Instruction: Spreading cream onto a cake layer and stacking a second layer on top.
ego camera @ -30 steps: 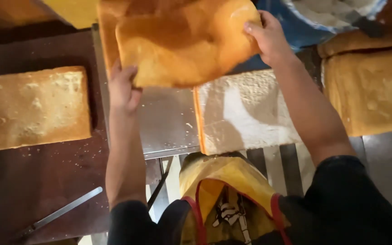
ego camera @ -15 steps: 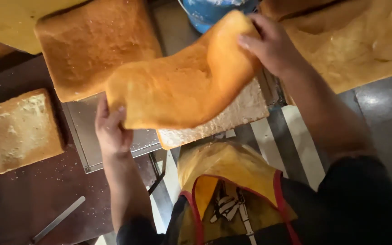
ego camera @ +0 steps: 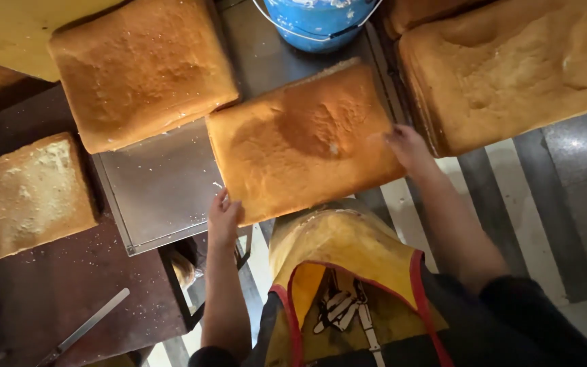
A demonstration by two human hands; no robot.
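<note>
Steel sheeting forms the work surface, a square metal tray (ego camera: 164, 197) laid on a dark wooden table (ego camera: 69, 285). Resting partly over the tray's right edge is the golden sponge slab (ego camera: 304, 146), lying flat, crust side up. At the slab's near left corner the left hand (ego camera: 224, 219) grips the edge, fingers curled over it. At the slab's right edge the right hand (ego camera: 407, 146) lies with fingers spread loosely against the side, pressing rather than clenching. Left of the slab, overlapping the tray's far corner, sits another browned sponge (ego camera: 140, 68). Further left lies a paler, crumbly slab (ego camera: 27, 194). Beyond the slab stands a blue bucket (ego camera: 317, 24); to its right a large sponge sheet (ego camera: 518, 68). Near the table's front edge lies a long knife (ego camera: 86, 326)
</note>
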